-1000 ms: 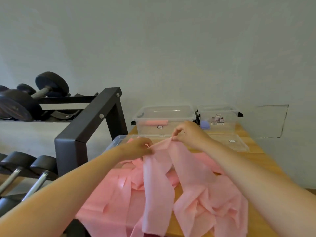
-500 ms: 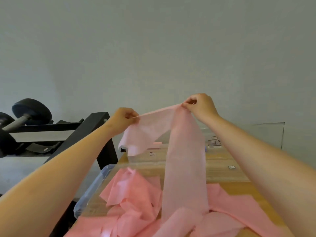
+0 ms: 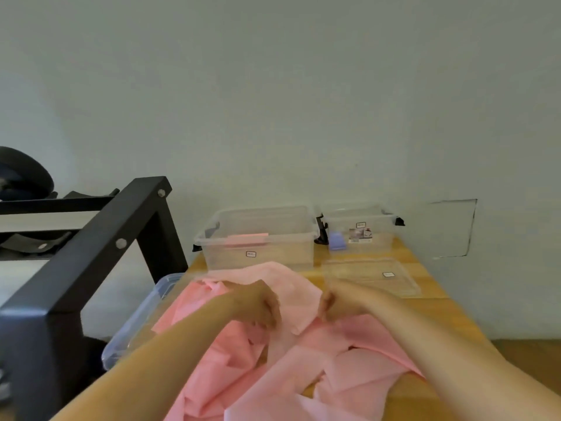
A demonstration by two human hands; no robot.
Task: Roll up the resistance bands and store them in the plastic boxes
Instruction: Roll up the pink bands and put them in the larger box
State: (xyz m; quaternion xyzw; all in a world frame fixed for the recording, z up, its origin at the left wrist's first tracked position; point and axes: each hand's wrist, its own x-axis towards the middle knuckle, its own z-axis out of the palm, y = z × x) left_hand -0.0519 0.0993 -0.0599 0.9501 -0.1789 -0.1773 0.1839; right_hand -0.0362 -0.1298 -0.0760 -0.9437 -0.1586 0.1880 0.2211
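Note:
A long pink resistance band lies in a loose heap over the wooden table. My left hand and my right hand each grip an edge of the band's paler end, low over the heap; both are motion-blurred. Behind them stands a clear plastic box with a rolled pink band inside. To its right a second clear box holds a purple roll.
A clear lid lies flat in front of the right box. Another clear lid overhangs the table's left edge under the heap. A black dumbbell rack stands close on the left. A pale wall rises behind.
Both hands lifted the band's end high and spread it, then brought it down low over the heap. The camera view dropped back toward the table.

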